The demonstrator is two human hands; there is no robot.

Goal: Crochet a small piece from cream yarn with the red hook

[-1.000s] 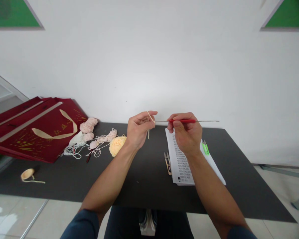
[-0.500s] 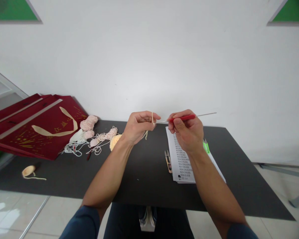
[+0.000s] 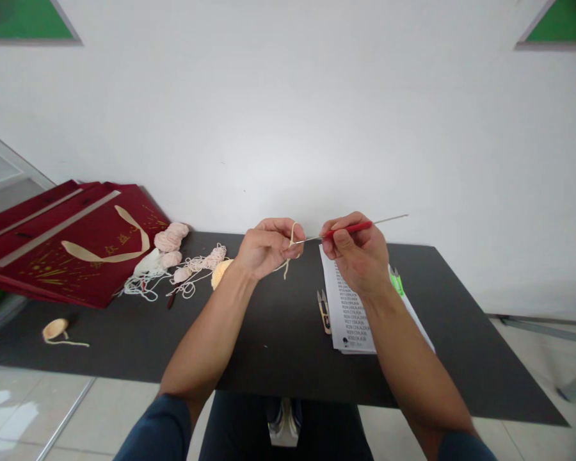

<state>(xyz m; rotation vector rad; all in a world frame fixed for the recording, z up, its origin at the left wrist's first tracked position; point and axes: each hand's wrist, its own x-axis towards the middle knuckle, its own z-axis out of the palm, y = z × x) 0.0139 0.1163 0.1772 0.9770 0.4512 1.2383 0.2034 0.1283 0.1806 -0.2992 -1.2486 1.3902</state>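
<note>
A dark blue left sleeve [image 3: 156, 428] and a matching right sleeve [image 3: 463, 447] are worn at the near side, each ended around the elbow. The left hand [image 3: 264, 251] and right hand [image 3: 358, 256] are uncovered, as are the 2 forearms [image 3: 204, 339]. Dark navy trousers [image 3: 237, 432] are worn; between the legs, partly pale shoes [image 3: 275, 416] are shown small and unclear.

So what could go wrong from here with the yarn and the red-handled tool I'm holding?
The yarn looped at your left hand might slip off if the red-handled tool in your right hand tugs it. The white strands by the red bag lie jumbled, so they could tangle.
</note>
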